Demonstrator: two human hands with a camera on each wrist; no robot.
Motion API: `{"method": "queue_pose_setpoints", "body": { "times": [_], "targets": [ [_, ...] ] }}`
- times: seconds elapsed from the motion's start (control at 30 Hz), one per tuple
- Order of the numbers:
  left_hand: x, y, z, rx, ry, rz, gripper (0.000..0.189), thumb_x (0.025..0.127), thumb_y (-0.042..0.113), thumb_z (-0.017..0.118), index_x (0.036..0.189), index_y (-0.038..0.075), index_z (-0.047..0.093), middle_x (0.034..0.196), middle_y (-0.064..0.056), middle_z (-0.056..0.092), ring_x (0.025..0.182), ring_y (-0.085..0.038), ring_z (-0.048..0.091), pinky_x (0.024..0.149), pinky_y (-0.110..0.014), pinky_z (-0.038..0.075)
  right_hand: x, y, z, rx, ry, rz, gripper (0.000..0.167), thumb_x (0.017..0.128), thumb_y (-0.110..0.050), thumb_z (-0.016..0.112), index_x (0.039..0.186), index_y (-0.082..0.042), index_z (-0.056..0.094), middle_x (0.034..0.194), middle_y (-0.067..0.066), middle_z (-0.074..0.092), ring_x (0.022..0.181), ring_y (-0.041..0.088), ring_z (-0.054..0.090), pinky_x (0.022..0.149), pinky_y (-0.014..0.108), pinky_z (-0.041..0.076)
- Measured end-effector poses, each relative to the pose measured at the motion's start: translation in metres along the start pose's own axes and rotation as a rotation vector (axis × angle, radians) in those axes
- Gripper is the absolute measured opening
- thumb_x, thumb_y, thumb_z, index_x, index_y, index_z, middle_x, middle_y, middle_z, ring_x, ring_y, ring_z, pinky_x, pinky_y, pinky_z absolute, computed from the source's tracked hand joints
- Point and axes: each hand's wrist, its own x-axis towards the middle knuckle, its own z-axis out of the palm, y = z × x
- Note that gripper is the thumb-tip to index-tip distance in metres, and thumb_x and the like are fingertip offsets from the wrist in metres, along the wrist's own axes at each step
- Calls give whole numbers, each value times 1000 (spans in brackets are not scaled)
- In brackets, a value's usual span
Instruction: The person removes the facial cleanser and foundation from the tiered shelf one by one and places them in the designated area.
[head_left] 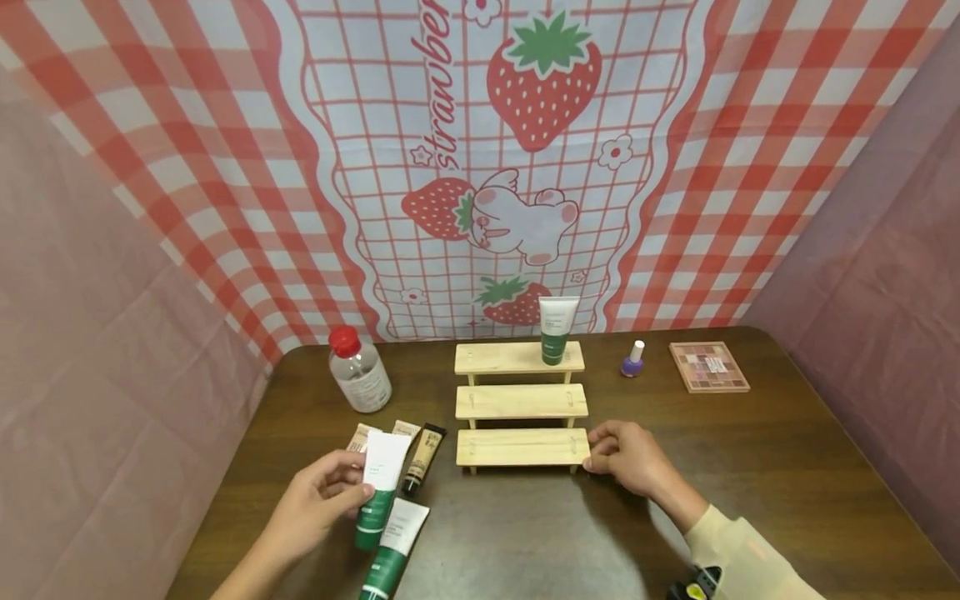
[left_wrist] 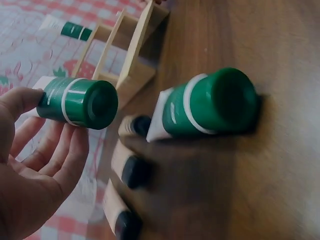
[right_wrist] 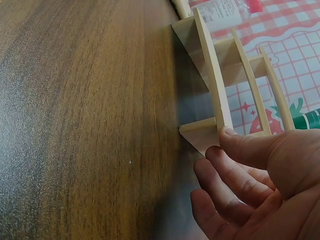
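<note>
now our left hand (head_left: 318, 502) pinches a green-and-white tube (head_left: 380, 487), cap (head_left: 368, 535) toward us, left of the wooden rack (head_left: 521, 402), whose lowest step (head_left: 517, 448) our right hand (head_left: 633, 458) grips at its right end.

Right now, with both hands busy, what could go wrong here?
Your right hand touches the wooden stand, so a bump might topple the upright tube, balanced cap-down on the top tier. The held tube in your left hand could slip, perhaps knocking the lying tube nearby.
</note>
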Motion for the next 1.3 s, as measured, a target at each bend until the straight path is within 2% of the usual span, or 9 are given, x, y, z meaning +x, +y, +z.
{"method": "queue_pose_setpoints", "body": {
  "times": [0.2, 0.4, 0.6, 0.83, 1.0, 1.3],
  "targets": [
    [-17, -18, -15, 2, -38, -87, 37, 92, 0, 70, 125, -11, 58, 92, -3, 68, 78, -9, 69, 67, -32, 60, 0, 0, 0, 6, -6, 1, 34, 79, -6, 85, 107, 4, 68, 84, 6, 77, 68, 13, 64, 60, 30, 49],
    [-28, -35, -30, 26, -99, -166, 43, 96, 8, 69, 130, -13, 55, 92, -4, 67, 81, -8, 68, 69, -33, 62, 0, -2, 0, 7, -14, 6, 35, 80, -7, 85, 109, 4, 68, 85, 7, 77, 68, 14, 63, 59, 32, 50],
    [-34, -48, -41, -6, -180, -214, 43, 98, 10, 67, 131, -15, 53, 92, -1, 70, 81, -8, 68, 68, -34, 62, 0, -2, 0, 2, -16, 5, 35, 81, -6, 84, 110, 4, 68, 86, 8, 77, 68, 14, 65, 59, 32, 52],
    [-37, -57, -44, -9, -238, -273, 38, 97, 8, 67, 126, -13, 57, 94, -10, 72, 78, -13, 68, 65, -36, 62, 1, -3, -2, -13, -23, 0, 34, 81, -7, 84, 109, 4, 68, 86, 7, 77, 73, 13, 66, 64, 31, 51],
    [-39, -59, -44, 4, -240, -303, 37, 95, 7, 68, 125, -13, 58, 94, -14, 71, 78, -16, 68, 64, -38, 62, 0, -3, -2, -24, -26, -3, 33, 81, -7, 84, 108, 3, 68, 85, 6, 77, 73, 12, 66, 66, 30, 50],
    [-38, -57, -42, 37, -248, -322, 37, 95, 10, 70, 123, -13, 60, 93, -12, 73, 78, -18, 67, 61, -39, 62, -1, -4, -1, -30, -13, -4, 33, 82, -7, 84, 108, 3, 68, 85, 6, 77, 72, 12, 65, 64, 30, 50]
  ]
}}
